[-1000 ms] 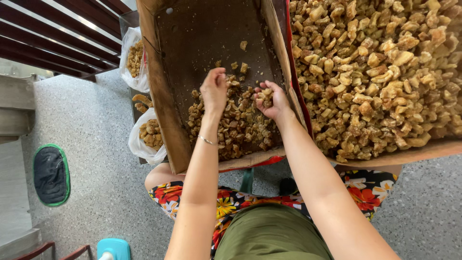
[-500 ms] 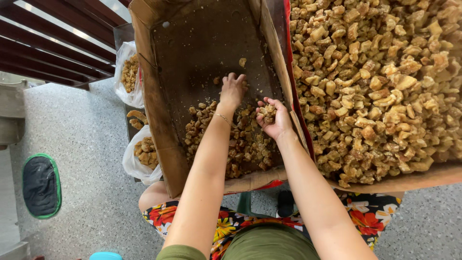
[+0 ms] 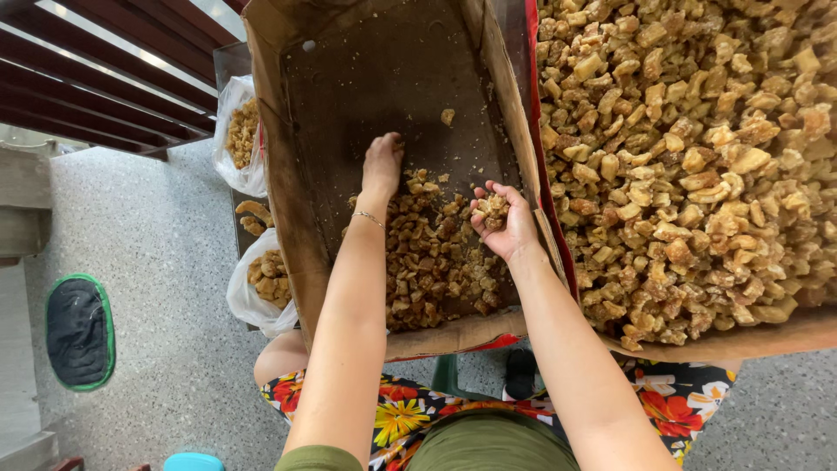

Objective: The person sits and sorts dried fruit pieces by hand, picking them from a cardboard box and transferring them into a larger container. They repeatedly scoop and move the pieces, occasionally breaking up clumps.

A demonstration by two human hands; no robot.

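Left hand (image 3: pixel 384 166) reaching far into the left box (image 3: pixel 288 218), palm down, fingers curled loosely on the far edge of the chunks (image 3: pixel 436 262) heaped at the near end, gripping nothing that can be made out. Right hand (image 3: pixel 501 222) palm up and cupped, grasping a small clump of the same brown chunks, hovering just beside the box's right wall. Far half of the box floor nearly bare, one stray piece (image 3: pixel 447 115) lying alone there. Right box (image 3: pixel 741 340) heaped full of paler chunks right to the rim. Two white bags (image 3: pixel 244 131) of similar pieces just left of the box, a dark mat (image 3: pixel 78 331) on the floor (image 3: pixel 157 262) further left. Likely trouble: crumbly bits slipping from the cupped right hand and dropping over the wall into the wrong heap; a sideways knock from the forearm tipping the soft cardboard wall; a sweep too brisk by the left hand scattering pieces toward the bare far end
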